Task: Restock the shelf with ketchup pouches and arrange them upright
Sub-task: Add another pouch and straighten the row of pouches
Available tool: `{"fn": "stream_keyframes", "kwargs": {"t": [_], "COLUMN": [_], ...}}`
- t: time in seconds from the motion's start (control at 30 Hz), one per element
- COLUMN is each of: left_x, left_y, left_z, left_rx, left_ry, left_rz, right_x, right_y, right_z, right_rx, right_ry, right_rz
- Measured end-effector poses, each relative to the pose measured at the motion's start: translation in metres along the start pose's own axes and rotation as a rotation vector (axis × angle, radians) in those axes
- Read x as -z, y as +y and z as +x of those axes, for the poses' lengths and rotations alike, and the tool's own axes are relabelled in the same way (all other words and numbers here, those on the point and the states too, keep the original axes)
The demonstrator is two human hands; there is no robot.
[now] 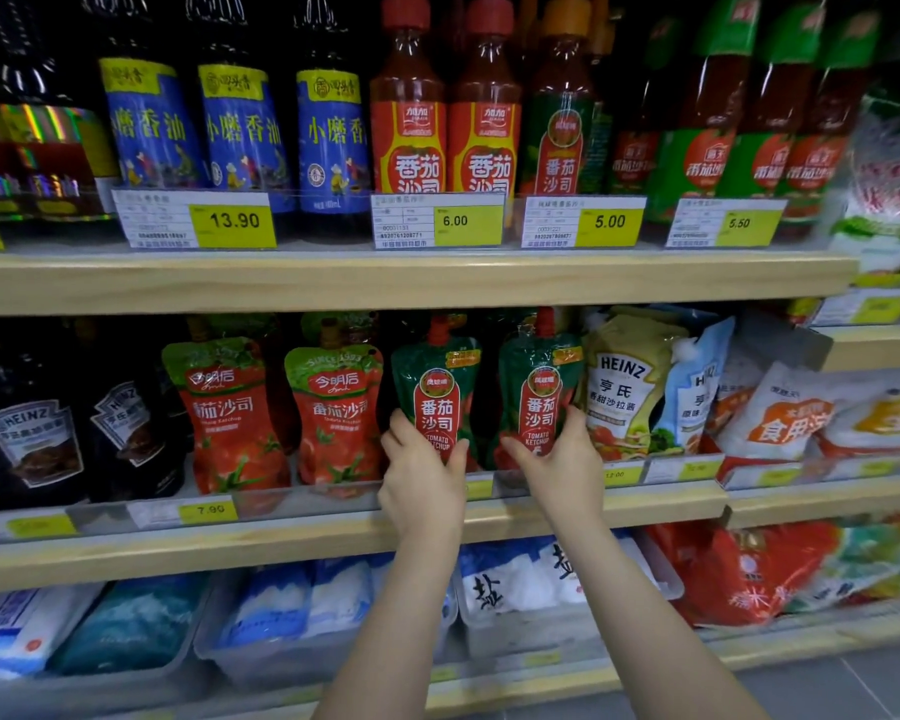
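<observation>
I see the middle shelf straight ahead, with two green ketchup pouches side by side. The left pouch and the right pouch both stand tall, caps up. My left hand holds the left one low down, and my right hand holds the right one. Each pouch is right above its hand.

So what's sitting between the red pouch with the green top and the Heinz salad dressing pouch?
Head view: two dark green ketchup pouches stand there side by side, the left pouch gripped by the left hand, the right pouch by the right hand.
</observation>
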State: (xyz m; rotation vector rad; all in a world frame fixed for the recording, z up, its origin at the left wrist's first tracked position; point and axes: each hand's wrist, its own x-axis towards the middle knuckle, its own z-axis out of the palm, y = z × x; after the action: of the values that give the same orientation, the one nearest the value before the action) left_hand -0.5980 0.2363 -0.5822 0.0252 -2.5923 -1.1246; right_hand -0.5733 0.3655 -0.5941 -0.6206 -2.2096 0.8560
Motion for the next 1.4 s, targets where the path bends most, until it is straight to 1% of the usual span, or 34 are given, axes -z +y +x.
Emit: {"fn": "stream_keyframes", "kwargs": {"t": [0.17, 0.3, 0.43, 0.47, 0.53, 0.6, 0.67, 0.7, 0.77, 0.83, 0.87, 0.9, 0.97, 1.03, 1.1, 1.23, 1.4], "left_x": [-0.003, -0.008, -0.009, -0.007, -0.002, 0.009, 0.030, 0.041, 0.066, 0.087, 0.096, 0.102, 0.106, 0.105, 0.102, 0.098, 0.096], "left_y": [0.002, 0.007, 0.007, 0.007, 0.008, -0.001, -0.021, -0.035, -0.068, -0.096, -0.105, -0.111, -0.118, -0.123, -0.128, -0.131, -0.133], "left_z": [0.004, 0.010, 0.011, 0.010, 0.005, -0.011, -0.028, -0.030, -0.019, 0.003, 0.014, 0.024, 0.039, 0.050, 0.061, 0.072, 0.080], "left_rx": [-0.027, -0.037, -0.025, -0.024, -0.064, -0.158, -0.259, -0.299, -0.329, -0.283, -0.233, -0.176, -0.063, -0.023, -0.007, -0.004, -0.002], "left_ry": [0.009, -0.008, -0.031, -0.041, -0.072, -0.078, -0.010, 0.059, 0.243, 0.379, 0.394, 0.376, 0.281, 0.198, 0.159, 0.157, 0.169], "left_rz": [0.093, 0.180, 0.197, 0.179, 0.071, -0.090, -0.247, -0.288, -0.270, -0.216, -0.188, -0.154, -0.070, -0.033, -0.038, -0.003, -0.004], "right_x": [-0.003, -0.004, -0.006, -0.005, -0.001, 0.005, 0.010, 0.010, 0.002, -0.016, -0.027, -0.037, -0.054, -0.067, -0.076, -0.084, -0.091], "right_y": [0.001, 0.001, 0.000, 0.000, -0.001, -0.004, -0.009, -0.015, -0.032, -0.052, -0.063, -0.073, -0.093, -0.107, -0.116, -0.121, -0.125], "right_z": [0.002, 0.006, 0.007, 0.007, 0.005, -0.004, -0.022, -0.034, -0.057, -0.071, -0.075, -0.077, -0.079, -0.077, -0.074, -0.069, -0.064], "right_rx": [0.013, -0.020, -0.037, -0.041, -0.049, -0.025, 0.070, 0.129, 0.221, 0.261, 0.271, 0.270, 0.229, 0.174, 0.119, 0.129, 0.130], "right_ry": [0.002, 0.007, 0.004, -0.010, -0.021, 0.035, 0.129, 0.130, -0.006, -0.152, -0.196, -0.226, -0.262, -0.272, -0.276, -0.244, -0.195], "right_rz": [0.014, 0.043, 0.034, 0.040, 0.075, 0.103, 0.117, 0.146, 0.221, 0.248, 0.244, 0.232, 0.200, 0.165, 0.109, -0.116, -0.200]}}
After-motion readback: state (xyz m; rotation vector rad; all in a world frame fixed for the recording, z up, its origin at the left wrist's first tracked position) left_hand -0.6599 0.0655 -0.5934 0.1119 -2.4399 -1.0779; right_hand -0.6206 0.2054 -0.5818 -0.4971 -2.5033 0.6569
